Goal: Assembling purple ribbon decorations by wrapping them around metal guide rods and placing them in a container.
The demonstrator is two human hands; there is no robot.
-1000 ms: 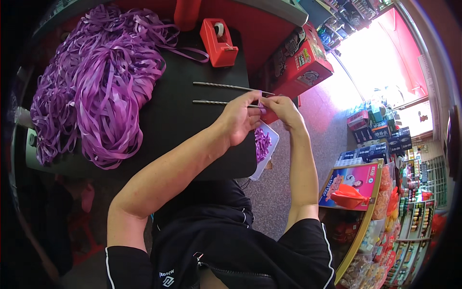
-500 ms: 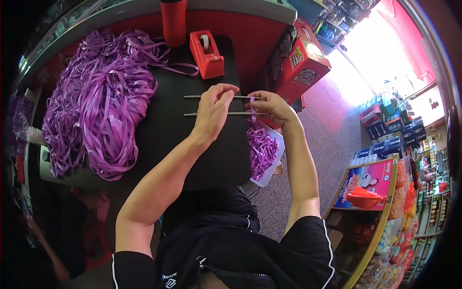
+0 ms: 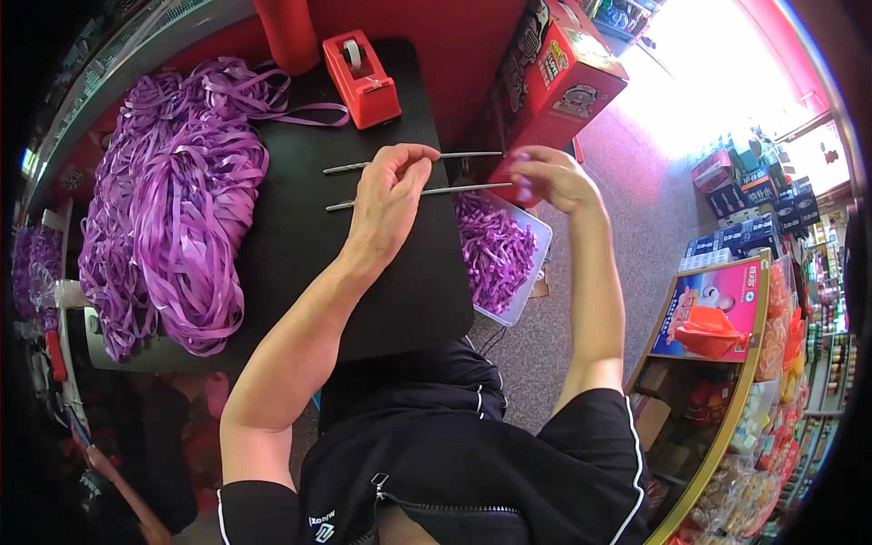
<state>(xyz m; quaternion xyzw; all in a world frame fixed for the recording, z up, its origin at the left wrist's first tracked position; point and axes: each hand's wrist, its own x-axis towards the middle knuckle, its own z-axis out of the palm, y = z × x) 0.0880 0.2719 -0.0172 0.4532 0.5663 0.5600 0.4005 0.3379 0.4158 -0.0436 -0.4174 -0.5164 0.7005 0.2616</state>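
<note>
My left hand point(image 3: 392, 189) is closed around two thin metal rods point(image 3: 472, 154), which lie roughly parallel and stick out on both sides of it. Just past the rods' right ends, my right hand point(image 3: 561, 182) pinches a small purple ribbon piece point(image 3: 523, 174), smeared by motion. Below the rods, a clear plastic bin point(image 3: 531, 289) beside the table holds many short purple ribbon pieces point(image 3: 495, 250). A big heap of long purple ribbon point(image 3: 195, 209) covers the table's left side.
The dark table point(image 3: 400, 300) carries a red tape dispenser point(image 3: 363, 82) at its far side, near a red cylinder point(image 3: 289, 36). A red carton point(image 3: 572, 82) stands beyond the bin. At right is a glass-fronted display case point(image 3: 704, 381) with packaged goods. Another person's arm point(image 3: 127, 490) shows at lower left.
My right hand has moved right, off the rods' ends, with the purple ribbon piece that was around them. My left hand still holds the rods. The view has shifted slightly.
</note>
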